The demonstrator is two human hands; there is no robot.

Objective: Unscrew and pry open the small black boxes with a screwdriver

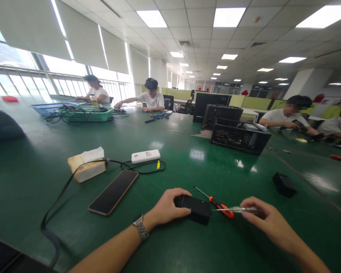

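My left hand (169, 207) is closed around the left end of a small black box (198, 209) on the green table (170, 246), thumb in front and fingers behind. A metal watch is on that wrist. In my right hand (268, 220) I grip a screwdriver (241, 209) by its clear handle. Its thin shaft points left, and the tip is at the box's right end; whether it touches I cannot tell. Just behind lies a second screwdriver (222, 209) with an orange and black handle, its shaft slanting toward the back left.
Left of my hands lie a phone (113, 192), a tissue pack (88, 167) and a white device (146, 156) with a black cable. Another black box (284, 184) sits at right. Farther back stand an opened computer case (240, 138) and a green basket (85, 115). Several people sit around the table.
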